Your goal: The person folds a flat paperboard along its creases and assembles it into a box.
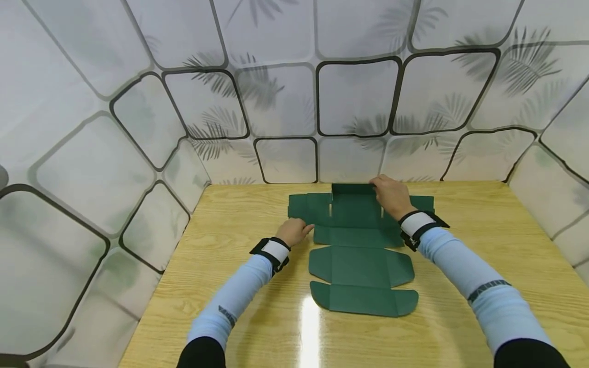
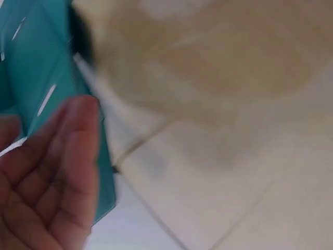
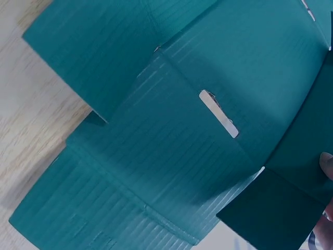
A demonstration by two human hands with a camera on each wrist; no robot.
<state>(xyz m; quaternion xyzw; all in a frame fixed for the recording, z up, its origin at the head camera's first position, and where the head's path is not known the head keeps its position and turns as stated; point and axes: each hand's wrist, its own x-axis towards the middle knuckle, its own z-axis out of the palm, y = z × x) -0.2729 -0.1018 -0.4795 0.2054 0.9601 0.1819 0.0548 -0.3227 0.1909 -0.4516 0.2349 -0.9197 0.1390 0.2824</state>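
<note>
A green cardboard box blank (image 1: 363,266) lies unfolded on a wooden table, its creased panels and side flaps spread out. At its far edge, a narrow flap (image 1: 352,189) stands bent upward. My right hand (image 1: 393,197) pinches the right end of that flap; in the right wrist view the thumb (image 3: 327,165) lies on its inner face, with the other fingers mostly hidden. My left hand (image 1: 294,232) is beside the blank's left edge, just below the left side flap (image 1: 306,206). In the left wrist view, its fingers (image 2: 78,151) are loosely extended and overlap the green cardboard.
The wooden table (image 1: 239,220) runs back to a pale curtain (image 1: 285,102) with dark outlines and leaf prints. More curtain hangs along the left and right sides. Small slots (image 3: 218,113) cut through the blank near its far panel.
</note>
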